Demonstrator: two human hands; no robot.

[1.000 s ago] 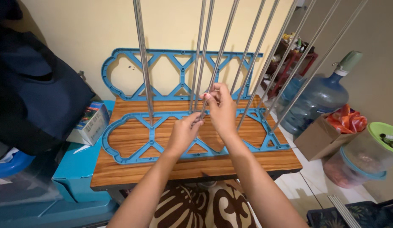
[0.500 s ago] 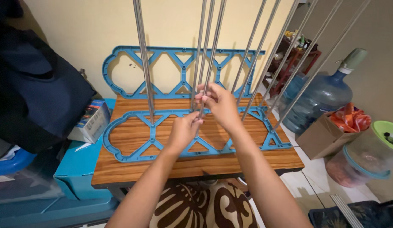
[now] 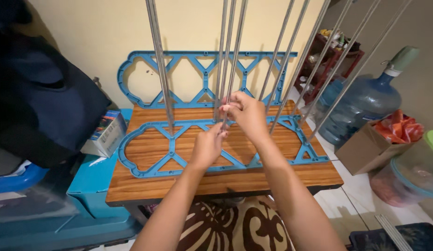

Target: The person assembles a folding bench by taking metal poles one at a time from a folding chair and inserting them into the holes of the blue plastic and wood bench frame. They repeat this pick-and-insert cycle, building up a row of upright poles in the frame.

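I see two blue plastic frames: one flat on the wooden table (image 3: 216, 179), the other (image 3: 205, 76) propped against the wall. I count about nine metal rods rising from the flat frame (image 3: 172, 148). My right hand (image 3: 246, 116) pinches one rod (image 3: 235, 56) near its foot; my left hand (image 3: 208, 148) grips the same rod just below, where it meets the flat frame.

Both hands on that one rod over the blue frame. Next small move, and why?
Probably ease the metal rod down into the flat blue frame on the wooden table. The right hand pinches it higher and the left hand grips near its foot; whether the foot is seated is hidden.
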